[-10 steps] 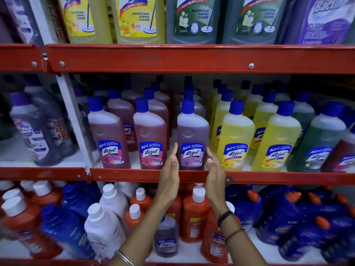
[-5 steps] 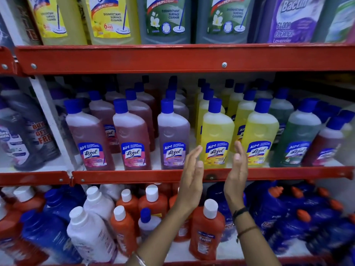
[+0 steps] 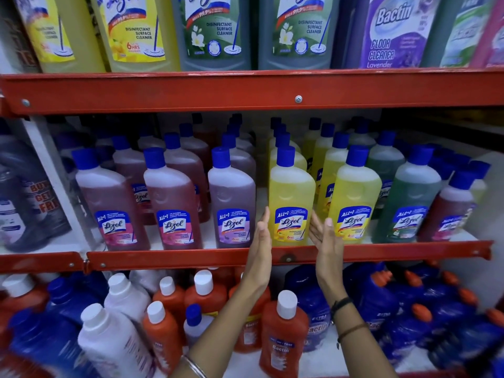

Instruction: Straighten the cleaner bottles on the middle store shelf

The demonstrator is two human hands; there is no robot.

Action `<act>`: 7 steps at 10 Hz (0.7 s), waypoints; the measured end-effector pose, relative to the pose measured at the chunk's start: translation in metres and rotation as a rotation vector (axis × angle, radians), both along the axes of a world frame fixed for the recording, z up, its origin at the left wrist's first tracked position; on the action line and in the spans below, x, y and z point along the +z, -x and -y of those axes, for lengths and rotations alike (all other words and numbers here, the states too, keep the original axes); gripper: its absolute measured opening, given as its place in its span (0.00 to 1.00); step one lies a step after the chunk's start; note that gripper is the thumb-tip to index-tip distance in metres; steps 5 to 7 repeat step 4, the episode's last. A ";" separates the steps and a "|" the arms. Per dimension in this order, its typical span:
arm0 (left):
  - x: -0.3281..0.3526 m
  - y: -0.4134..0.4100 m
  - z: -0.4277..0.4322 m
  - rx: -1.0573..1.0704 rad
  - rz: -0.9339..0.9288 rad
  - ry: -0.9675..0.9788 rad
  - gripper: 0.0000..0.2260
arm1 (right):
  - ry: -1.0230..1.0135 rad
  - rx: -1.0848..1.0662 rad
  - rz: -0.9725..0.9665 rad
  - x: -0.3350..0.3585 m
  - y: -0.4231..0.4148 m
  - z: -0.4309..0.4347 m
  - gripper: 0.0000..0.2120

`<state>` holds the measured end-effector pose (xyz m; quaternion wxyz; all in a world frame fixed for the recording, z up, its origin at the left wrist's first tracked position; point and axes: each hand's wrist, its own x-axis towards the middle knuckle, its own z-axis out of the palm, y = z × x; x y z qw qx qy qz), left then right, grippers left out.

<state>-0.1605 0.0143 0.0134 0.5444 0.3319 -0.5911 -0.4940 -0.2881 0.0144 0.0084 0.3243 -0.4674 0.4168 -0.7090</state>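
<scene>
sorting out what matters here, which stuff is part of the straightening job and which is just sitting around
Part of the job:
- front yellow bottle, flanked by the left hand and right hand, both open
- pink bottles, purple bottle, green bottle in the same row
- middle shelf

Just sitting there:
- large bottles on the top shelf
- orange bottles and dark blue bottles below

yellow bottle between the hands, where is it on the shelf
Head view: front yellow bottle stands centre of the middle shelf, between the purple bottle and another yellow bottle.

Both hands shifted right — purple bottle [image 3: 231, 197] to yellow bottle [image 3: 291, 197].
</scene>
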 end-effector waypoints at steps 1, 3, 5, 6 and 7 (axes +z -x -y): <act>0.001 -0.001 -0.001 -0.003 -0.010 -0.015 0.40 | -0.004 -0.016 0.001 -0.002 -0.001 0.001 0.24; 0.001 -0.003 -0.001 0.008 0.035 -0.036 0.33 | -0.010 0.003 0.003 0.001 -0.002 0.004 0.24; -0.002 -0.006 0.001 0.007 0.072 0.010 0.31 | -0.015 0.004 -0.039 -0.003 0.004 -0.008 0.26; -0.002 -0.006 0.001 0.007 0.072 0.010 0.31 | -0.015 0.004 -0.039 -0.003 0.004 -0.008 0.26; -0.002 -0.006 0.001 0.007 0.072 0.010 0.31 | -0.015 0.004 -0.039 -0.003 0.004 -0.008 0.26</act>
